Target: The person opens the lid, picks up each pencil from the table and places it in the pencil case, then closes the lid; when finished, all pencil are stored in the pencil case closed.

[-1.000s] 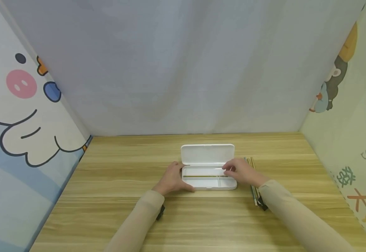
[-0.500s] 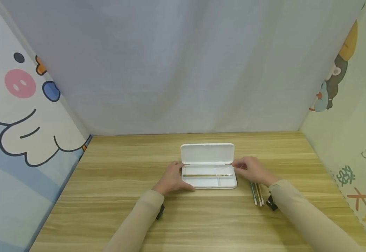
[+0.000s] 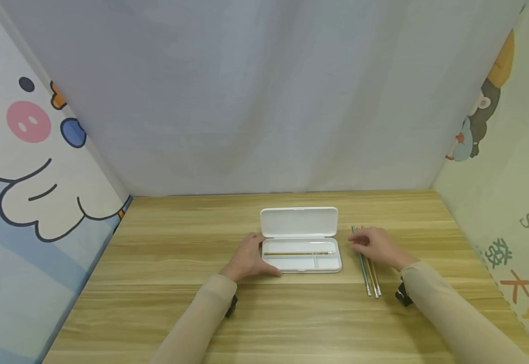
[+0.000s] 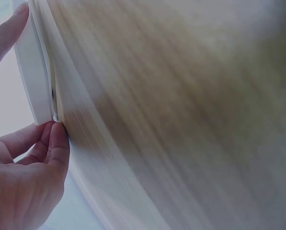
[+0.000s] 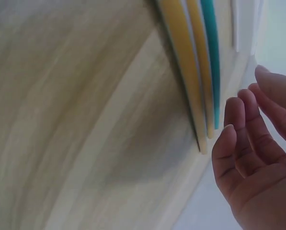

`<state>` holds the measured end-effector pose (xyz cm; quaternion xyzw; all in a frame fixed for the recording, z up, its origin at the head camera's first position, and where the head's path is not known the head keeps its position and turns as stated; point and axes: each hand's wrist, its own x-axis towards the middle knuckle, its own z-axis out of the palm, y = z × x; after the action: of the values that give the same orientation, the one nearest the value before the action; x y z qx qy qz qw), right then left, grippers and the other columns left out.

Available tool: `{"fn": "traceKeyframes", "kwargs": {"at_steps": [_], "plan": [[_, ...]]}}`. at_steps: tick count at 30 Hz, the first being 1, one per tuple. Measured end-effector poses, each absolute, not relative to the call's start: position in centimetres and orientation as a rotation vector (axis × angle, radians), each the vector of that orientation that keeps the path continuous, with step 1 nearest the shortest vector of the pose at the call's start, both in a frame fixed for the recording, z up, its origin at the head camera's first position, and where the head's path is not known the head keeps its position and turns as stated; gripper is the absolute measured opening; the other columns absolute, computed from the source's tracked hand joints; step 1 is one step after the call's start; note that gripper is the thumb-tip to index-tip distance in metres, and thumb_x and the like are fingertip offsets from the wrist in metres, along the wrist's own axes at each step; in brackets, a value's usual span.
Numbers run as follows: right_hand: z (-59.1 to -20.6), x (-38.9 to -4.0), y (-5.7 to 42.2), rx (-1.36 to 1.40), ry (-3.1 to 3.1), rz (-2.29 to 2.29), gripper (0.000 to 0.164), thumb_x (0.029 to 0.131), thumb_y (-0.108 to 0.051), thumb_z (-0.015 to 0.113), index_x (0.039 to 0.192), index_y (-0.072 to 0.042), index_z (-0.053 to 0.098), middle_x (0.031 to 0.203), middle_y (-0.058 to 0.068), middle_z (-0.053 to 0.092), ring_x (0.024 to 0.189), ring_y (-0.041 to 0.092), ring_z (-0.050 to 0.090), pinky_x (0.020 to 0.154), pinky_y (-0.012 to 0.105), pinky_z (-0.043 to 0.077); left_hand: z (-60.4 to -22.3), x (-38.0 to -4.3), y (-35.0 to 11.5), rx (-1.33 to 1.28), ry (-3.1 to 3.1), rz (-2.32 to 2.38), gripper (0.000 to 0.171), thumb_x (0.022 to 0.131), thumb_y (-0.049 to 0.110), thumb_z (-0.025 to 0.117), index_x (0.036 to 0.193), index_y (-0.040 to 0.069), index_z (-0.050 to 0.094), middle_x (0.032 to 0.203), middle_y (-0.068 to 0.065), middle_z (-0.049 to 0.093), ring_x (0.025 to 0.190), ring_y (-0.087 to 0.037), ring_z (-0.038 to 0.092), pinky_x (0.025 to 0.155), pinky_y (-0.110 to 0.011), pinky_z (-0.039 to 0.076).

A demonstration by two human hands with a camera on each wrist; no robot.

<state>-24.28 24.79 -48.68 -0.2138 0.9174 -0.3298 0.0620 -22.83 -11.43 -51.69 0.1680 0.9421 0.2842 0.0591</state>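
A white pencil case (image 3: 300,263) lies with its lid raised, and a gold-coloured pencil (image 3: 298,253) rests lengthwise inside it. My left hand (image 3: 248,259) holds the case's left end, thumb at the front edge and fingers at the back corner; the left wrist view shows those fingertips against the case side (image 4: 35,72). To the right of the case, a teal pencil (image 3: 365,273) and two yellow pencils (image 5: 186,57) lie side by side on the table. Over their far part hovers my right hand (image 3: 375,246), fingers loosely bent with nothing between them.
The wood-grain table (image 3: 178,227) reaches back to a grey curtain (image 3: 269,126). Walls with cartoon prints stand at left (image 3: 28,177) and right (image 3: 510,202). The raised lid (image 3: 298,222) stands along the case's back edge.
My right hand has moved right, from over the case to above the loose pencils. The pencil inside now lies fully uncovered. My left hand has stayed at the case's left end.
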Motion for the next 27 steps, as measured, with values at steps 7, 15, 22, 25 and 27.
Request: {"fn": "traceKeyframes", "kwargs": {"at_steps": [7, 15, 22, 25, 27], "plan": [[-49.0, -24.4, 25.7, -0.606, 2.768, -0.995, 0.020, 0.087, -0.007, 0.070, 0.104, 0.002, 0.069, 0.090, 0.004, 0.066, 0.081, 0.020, 0.059, 0.074, 0.038, 0.051, -51.8, -22.8, -11.4, 0.497, 2.852, 0.856, 0.103, 0.053, 0.058, 0.087, 0.131, 0.000, 0.053, 0.123, -0.010, 0.051, 0.111, -0.026, 0.047, 0.097, -0.038, 0.040], [-49.3, -24.5, 26.6, -0.579, 2.777, -1.016, 0.021, 0.085, -0.005, 0.071, 0.104, 0.003, 0.068, 0.096, 0.012, 0.067, 0.086, 0.025, 0.063, 0.078, 0.042, 0.052, -51.6, -22.7, -11.4, 0.499, 2.851, 0.872, 0.102, 0.052, 0.057, 0.088, 0.129, -0.001, 0.054, 0.120, -0.009, 0.051, 0.108, -0.024, 0.048, 0.095, -0.037, 0.042], [-49.6, -24.3, 27.3, -0.554, 2.790, -1.001, 0.017, 0.085, -0.006, 0.071, 0.100, 0.001, 0.069, 0.094, 0.010, 0.068, 0.086, 0.026, 0.064, 0.079, 0.043, 0.052, -51.5, -22.7, -11.3, 0.480, 2.851, 0.846, 0.104, 0.053, 0.058, 0.087, 0.131, -0.001, 0.052, 0.123, -0.011, 0.050, 0.111, -0.026, 0.047, 0.097, -0.038, 0.041], [-49.7, -24.2, 27.5, -0.542, 2.799, -1.000, 0.011, 0.085, -0.005, 0.070, 0.095, -0.002, 0.069, 0.091, 0.007, 0.068, 0.084, 0.025, 0.063, 0.078, 0.044, 0.052, -51.4, -22.7, -11.3, 0.477, 2.850, 0.833, 0.104, 0.053, 0.058, 0.087, 0.131, 0.000, 0.052, 0.122, -0.010, 0.050, 0.110, -0.025, 0.047, 0.096, -0.037, 0.041], [-49.8, -24.2, 27.7, -0.532, 2.808, -1.004, 0.006, 0.085, -0.005, 0.070, 0.090, -0.003, 0.068, 0.087, 0.005, 0.067, 0.082, 0.024, 0.062, 0.077, 0.043, 0.052, -51.4, -22.7, -11.3, 0.478, 2.850, 0.832, 0.103, 0.053, 0.058, 0.087, 0.131, 0.000, 0.052, 0.121, -0.009, 0.051, 0.110, -0.024, 0.047, 0.096, -0.037, 0.041]]}}
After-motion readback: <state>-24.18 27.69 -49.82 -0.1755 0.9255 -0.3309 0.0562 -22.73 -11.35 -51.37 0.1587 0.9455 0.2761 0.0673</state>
